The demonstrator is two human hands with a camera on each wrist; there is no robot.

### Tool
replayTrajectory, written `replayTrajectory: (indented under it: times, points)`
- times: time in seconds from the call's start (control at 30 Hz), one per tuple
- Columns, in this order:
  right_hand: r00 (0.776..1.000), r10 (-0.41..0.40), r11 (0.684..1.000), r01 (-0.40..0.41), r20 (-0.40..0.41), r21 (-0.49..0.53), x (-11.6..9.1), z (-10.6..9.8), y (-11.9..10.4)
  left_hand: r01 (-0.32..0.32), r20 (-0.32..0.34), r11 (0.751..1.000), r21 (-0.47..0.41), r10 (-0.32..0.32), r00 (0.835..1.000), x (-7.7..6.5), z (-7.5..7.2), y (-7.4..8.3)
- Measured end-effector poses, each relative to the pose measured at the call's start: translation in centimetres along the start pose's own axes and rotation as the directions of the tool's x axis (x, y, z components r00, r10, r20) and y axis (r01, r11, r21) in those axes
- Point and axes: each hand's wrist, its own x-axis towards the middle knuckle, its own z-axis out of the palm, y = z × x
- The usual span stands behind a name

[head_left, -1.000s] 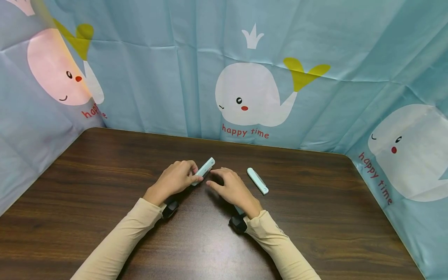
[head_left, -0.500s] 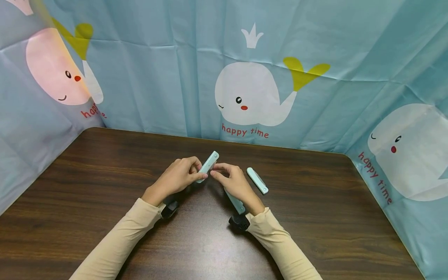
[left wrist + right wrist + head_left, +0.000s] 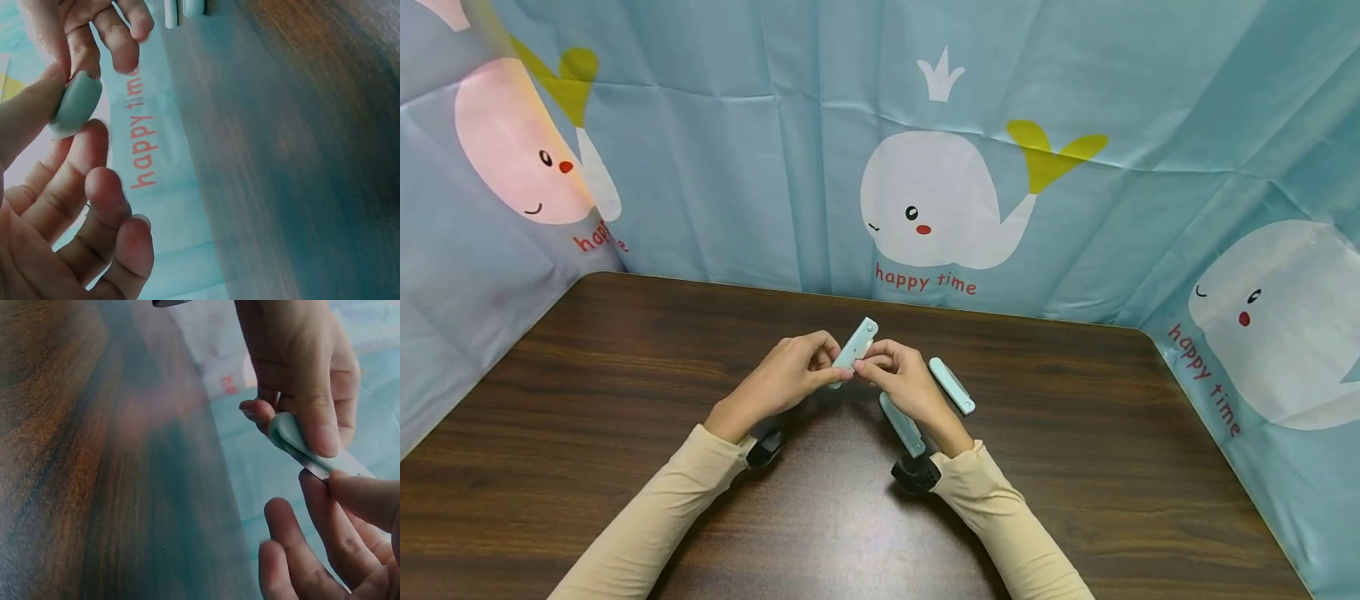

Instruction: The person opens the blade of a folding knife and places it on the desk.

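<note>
A pale mint folding knife [image 3: 857, 340] is held up slantwise over the table between both hands. My left hand [image 3: 778, 379] grips its near end, thumb on top and fingers beneath. My right hand [image 3: 908, 385] pinches the knife's right side with thumb and index finger. In the right wrist view the thin metal edge of the blade [image 3: 315, 467] shows along the handle, right at those fingertips. The left wrist view shows the rounded end of the handle [image 3: 78, 106]. A second folding knife [image 3: 902, 427] lies folded beside my right wrist, and a third [image 3: 952, 387] lies to its right.
The dark wood-grain table [image 3: 625, 375] reaches to a blue whale-print curtain [image 3: 820, 183] behind and at both sides. Black wrist cameras sit under both wrists, the right one [image 3: 916, 473] close to the second knife.
The held knife has risen slightly and moved right, away from me. My right thumb and index finger have closed onto its side. The second knife, earlier mostly covered by my right hand, now shows.
</note>
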Motion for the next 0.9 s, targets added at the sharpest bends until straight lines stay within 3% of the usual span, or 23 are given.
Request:
replayTrajectory:
  times: [0.63,0.9]
  points:
    - [1.0,0.009,1.0,-0.009,-0.003,-0.021,0.02,0.01,-0.23,-0.029,0.059,0.997,-0.073,0.034,0.998,0.3,0.16,-0.97]
    - [0.999,0.004,1.0,-0.004,0.046,0.007,0.08,-0.46,-0.44,-0.026,0.055,0.997,-0.07,0.029,0.998,0.27,-0.18,-0.82]
